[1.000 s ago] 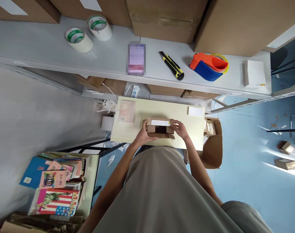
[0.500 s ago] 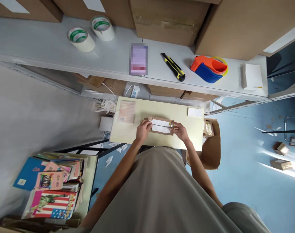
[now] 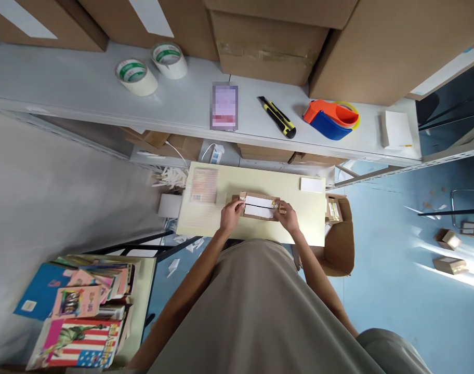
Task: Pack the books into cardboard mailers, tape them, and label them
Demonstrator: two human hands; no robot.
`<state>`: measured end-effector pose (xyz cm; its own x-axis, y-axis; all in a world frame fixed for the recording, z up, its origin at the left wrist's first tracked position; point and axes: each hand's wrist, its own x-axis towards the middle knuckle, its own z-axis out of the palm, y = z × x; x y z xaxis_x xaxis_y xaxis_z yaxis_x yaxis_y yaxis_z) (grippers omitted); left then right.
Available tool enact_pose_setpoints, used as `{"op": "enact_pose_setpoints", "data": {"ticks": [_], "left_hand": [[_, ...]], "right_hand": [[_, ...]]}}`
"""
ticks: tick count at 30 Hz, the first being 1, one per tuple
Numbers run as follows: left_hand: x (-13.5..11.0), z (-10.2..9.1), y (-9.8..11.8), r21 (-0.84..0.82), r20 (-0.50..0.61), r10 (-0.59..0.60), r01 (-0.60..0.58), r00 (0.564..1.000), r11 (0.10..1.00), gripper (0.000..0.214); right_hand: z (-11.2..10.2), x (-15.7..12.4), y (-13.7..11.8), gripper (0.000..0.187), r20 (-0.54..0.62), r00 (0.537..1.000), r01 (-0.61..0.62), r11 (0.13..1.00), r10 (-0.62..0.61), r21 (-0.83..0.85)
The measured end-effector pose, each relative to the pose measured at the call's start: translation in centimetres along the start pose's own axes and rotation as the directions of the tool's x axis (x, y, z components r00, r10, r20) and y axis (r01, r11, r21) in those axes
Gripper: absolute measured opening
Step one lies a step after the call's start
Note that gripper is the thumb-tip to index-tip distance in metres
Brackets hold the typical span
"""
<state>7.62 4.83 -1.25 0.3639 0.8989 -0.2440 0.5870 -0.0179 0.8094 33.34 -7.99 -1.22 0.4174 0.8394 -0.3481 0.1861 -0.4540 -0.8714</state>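
A small brown cardboard box [image 3: 256, 217] lies on the pale yellow table [image 3: 206, 222] in front of me, two white flaps or strips showing on its top with a dark gap between them. At its left end, my left hand [image 3: 231, 214] is closed, fingertips pinching the edge. My right hand [image 3: 288, 215] grips the opposite end, where a shiny patch that looks like clear tape shows beside the fingers. What lies under the fingertips is hidden.
Above the table, a grey shelf [image 3: 174, 104] bears tape rolls [image 3: 137, 78], a box cutter [image 3: 276, 117], an orange-blue tape dispenser [image 3: 330, 120] and large cartons [image 3: 268, 47]. An open carton [image 3: 340, 249] stands right of the table; books [image 3: 81, 311] are piled at lower left.
The view has tilted slightly, so the shelf and table sit lower. My right-hand fingers have curled in closer at the box's right end; the left hand still holds its end.
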Motion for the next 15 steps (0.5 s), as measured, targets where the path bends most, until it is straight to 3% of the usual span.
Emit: {"op": "enact_pose_setpoints", "data": {"ticks": [3, 7, 15], "left_hand": [[0.1, -0.1, -0.2, 0.007, 0.003, 0.011, -0.011, 1.000, 1.000, 0.024], [0.4, -0.1, -0.6, 0.028, -0.015, 0.037, -0.036, 0.999, 0.999, 0.026], [1.2, -0.1, -1.6, 0.079, 0.009, 0.040, -0.041, 0.999, 0.996, 0.028]], "right_hand": [[0.3, -0.5, -0.7, 0.054, -0.023, 1.000, -0.019, 1.000, 0.019, 0.006], [-0.1, -0.3, -1.0, 0.041, 0.042, 0.998, -0.048, 0.992, 0.044, 0.113], [0.0, 0.1, -0.3, 0.038, -0.010, 0.999, -0.035, 0.981, 0.038, 0.193]]}}
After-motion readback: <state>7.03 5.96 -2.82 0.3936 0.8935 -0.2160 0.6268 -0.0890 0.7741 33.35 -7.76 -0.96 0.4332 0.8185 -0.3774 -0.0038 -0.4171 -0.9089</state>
